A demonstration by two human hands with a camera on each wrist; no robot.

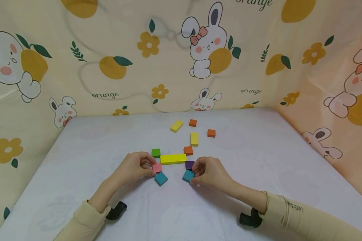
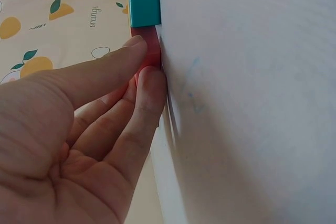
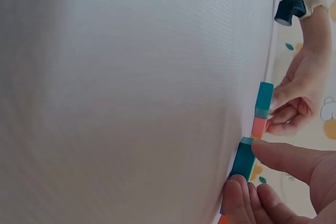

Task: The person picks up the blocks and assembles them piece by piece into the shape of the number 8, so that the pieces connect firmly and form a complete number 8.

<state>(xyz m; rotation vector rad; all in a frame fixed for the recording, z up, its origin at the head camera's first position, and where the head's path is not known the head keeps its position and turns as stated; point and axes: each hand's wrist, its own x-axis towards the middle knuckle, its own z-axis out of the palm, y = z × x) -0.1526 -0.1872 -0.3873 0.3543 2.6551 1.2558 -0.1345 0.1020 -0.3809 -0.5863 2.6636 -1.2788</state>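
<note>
Beige sleeve [image 1: 295,212] up close; right hand [image 1: 212,172] pinches a teal block [image 1: 188,175], left hand [image 1: 135,166] pinches the pink block [image 1: 157,168], both by the sides, probably for neat lining-up imo.

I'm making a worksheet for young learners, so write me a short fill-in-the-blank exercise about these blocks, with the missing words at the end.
1. The pink block is pinched by the ____ hand.
2. The right hand pinches one of ____ teal blocks.
3. The longest block is coloured ____.
4. In the head view, the orange blocks number ____.

Missing words: left; two; yellow; three.
</note>
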